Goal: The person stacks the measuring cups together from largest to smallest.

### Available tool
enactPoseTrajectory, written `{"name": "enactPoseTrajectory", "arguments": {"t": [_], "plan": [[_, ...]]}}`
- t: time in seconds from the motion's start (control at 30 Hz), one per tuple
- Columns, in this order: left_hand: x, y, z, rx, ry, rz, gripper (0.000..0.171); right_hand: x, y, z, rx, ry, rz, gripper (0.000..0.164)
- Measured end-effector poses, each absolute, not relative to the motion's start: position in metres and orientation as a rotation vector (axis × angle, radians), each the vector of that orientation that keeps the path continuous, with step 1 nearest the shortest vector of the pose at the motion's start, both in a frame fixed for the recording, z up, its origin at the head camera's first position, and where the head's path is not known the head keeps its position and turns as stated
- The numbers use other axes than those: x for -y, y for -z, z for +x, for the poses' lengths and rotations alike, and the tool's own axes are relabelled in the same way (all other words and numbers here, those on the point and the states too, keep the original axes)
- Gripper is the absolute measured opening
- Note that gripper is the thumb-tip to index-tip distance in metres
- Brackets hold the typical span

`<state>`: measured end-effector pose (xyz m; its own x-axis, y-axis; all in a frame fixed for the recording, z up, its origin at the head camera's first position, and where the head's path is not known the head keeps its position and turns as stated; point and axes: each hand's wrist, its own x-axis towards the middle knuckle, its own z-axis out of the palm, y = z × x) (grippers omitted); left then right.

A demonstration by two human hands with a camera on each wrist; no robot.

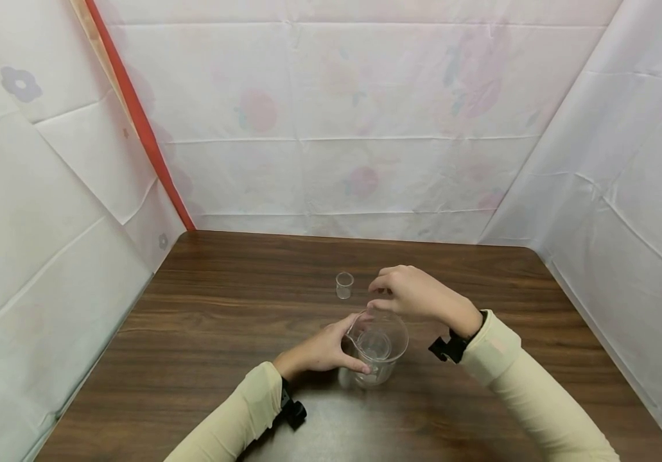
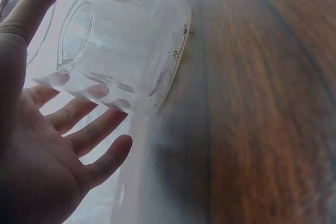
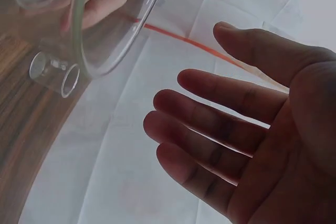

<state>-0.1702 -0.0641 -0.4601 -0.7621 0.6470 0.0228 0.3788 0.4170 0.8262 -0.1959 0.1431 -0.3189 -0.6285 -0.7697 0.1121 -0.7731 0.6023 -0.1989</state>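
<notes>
A large clear glass beaker [image 1: 390, 368] stands upright on the table, with a smaller glass beaker [image 1: 374, 344] inside it. My left hand [image 1: 325, 348] holds the large beaker from the left, thumb on the near side and fingers round the far side. The left wrist view shows printed markings on that beaker's wall [image 2: 157, 30]. Just above and behind the rim hovers my right hand [image 1: 417, 292], its fingers loosely bent and nothing between them, as the right wrist view confirms. A tiny glass beaker [image 1: 344, 286] sits behind the large one, left of the right hand.
The dark wooden table [image 1: 221, 276] reaches back to a white patterned cloth [image 1: 331, 173]. More cloth hangs along both sides, and a red strip [image 1: 140, 122] runs down the back left corner.
</notes>
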Motion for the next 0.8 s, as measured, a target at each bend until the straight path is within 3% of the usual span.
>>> {"name": "enactPoseTrajectory", "arguments": {"t": [0.8], "plan": [[0.064, 0.461, -0.171, -2.399, -1.243, 0.899, 0.095, -0.140, 0.330, -0.221, 2.979, -0.519, 1.127, 0.016]]}}
